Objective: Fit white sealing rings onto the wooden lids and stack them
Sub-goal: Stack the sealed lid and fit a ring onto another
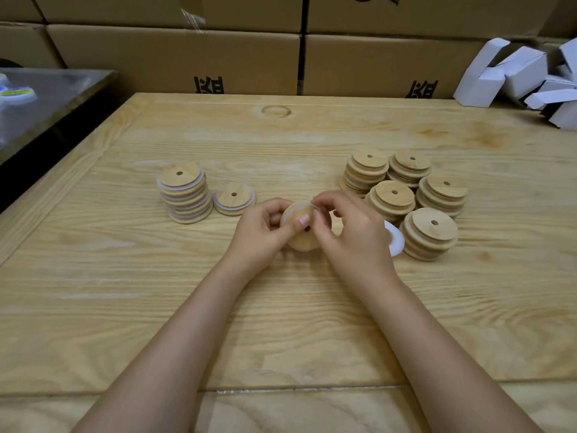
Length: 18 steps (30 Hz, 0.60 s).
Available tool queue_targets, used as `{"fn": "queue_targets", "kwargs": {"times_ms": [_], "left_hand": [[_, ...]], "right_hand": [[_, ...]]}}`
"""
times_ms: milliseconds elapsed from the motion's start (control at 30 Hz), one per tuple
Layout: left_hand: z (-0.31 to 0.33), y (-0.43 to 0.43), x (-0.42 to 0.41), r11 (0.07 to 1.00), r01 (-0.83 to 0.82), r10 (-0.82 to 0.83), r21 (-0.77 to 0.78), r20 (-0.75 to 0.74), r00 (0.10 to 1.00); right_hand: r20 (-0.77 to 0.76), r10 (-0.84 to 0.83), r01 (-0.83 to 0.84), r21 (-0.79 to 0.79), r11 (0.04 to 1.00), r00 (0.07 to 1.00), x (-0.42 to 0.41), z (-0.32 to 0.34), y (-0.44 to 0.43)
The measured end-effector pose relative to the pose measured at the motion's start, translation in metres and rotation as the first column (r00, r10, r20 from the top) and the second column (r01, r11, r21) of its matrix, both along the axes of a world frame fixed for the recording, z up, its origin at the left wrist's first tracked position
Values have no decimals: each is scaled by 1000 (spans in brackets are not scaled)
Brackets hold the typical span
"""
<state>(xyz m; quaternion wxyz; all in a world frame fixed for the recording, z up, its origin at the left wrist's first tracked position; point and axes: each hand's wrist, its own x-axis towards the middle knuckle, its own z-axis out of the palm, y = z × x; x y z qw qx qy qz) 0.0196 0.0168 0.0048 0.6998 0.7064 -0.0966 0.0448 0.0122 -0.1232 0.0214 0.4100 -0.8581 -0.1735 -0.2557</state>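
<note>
Across most of the view: wooden table [281,323], inlaid border down its left side, a seam near the front edge. Wide bare board in front of the hands, more between the two groups of stacks. Behind the far edge: wall of cartons [175,57], close against the table. At the far right corner: heap of white boxes [515,73], reaching onto the tabletop. Off the left edge, across a dark gap: metal table [62,85].

Right of centre: five stacks of bare lids [392,195], crowded, touching or nearly so, well in from the right edge. Left of centre: tall stack [184,195] of ringed lids, leaning a little, white rims showing. Just beside it on the right: short stack [234,200], apart from the hands.

Mid-table: left hand [259,232], fingers curled round one lid [299,239], thumb pressed on its face. Lid tilted toward the camera; cannot tell whether its lower edge touches the board. Right hand [352,235], fingertips pinching the ring [307,205] at the lid's upper edge. Ring partly on; cannot tell how far round. Behind the right hand, against the nearest bare stack: loose rings [396,240], mostly hidden.
</note>
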Motion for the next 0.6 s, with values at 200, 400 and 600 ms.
{"fn": "queue_targets", "kwargs": {"times_ms": [200,400,600], "left_hand": [[-1,1,2,999,-37,37,-31,5,999],[0,1,4,999,-49,49,-9,48,998],[-2,4,5,997,-46,47,-55,25,999]], "right_hand": [[-28,-82,83,48,995,996,0,-2,0],[-147,-63,99,255,962,987,2,0,2],[-211,48,30,351,936,976,5,2,-2]]}}
